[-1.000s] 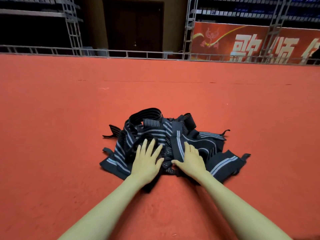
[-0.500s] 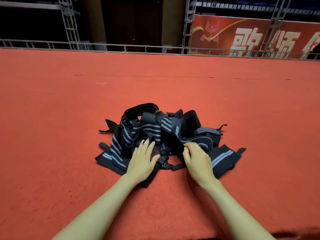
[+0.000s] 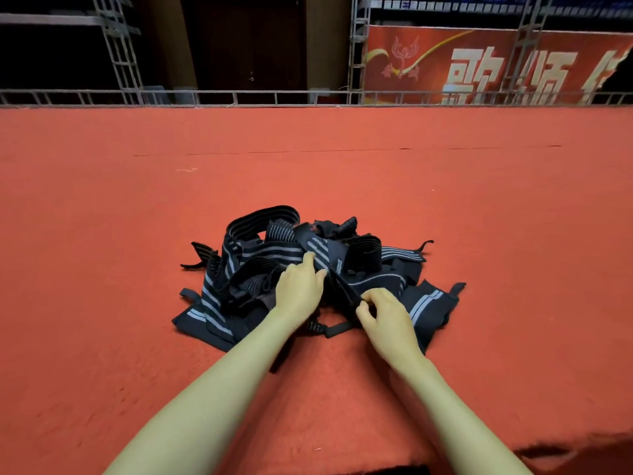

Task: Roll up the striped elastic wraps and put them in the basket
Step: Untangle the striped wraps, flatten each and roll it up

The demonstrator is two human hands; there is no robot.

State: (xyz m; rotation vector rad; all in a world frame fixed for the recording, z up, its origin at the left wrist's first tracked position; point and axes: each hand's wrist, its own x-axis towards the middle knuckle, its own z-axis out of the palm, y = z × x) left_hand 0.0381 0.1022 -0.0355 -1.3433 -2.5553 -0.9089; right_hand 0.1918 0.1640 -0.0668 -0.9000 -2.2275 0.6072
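On red carpet (image 3: 137, 234), grips a fold of the tangled striped elastic wraps (image 3: 260, 255) with left hand (image 3: 298, 289), pinches one raised edge with right hand (image 3: 387, 317); judges none rolled yet, basket out of view.

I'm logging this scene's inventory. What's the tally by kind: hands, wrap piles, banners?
hands: 2 (left hand, right hand)
pile of striped wraps: 1, too tangled to count singly
banner: 1
Total: 4
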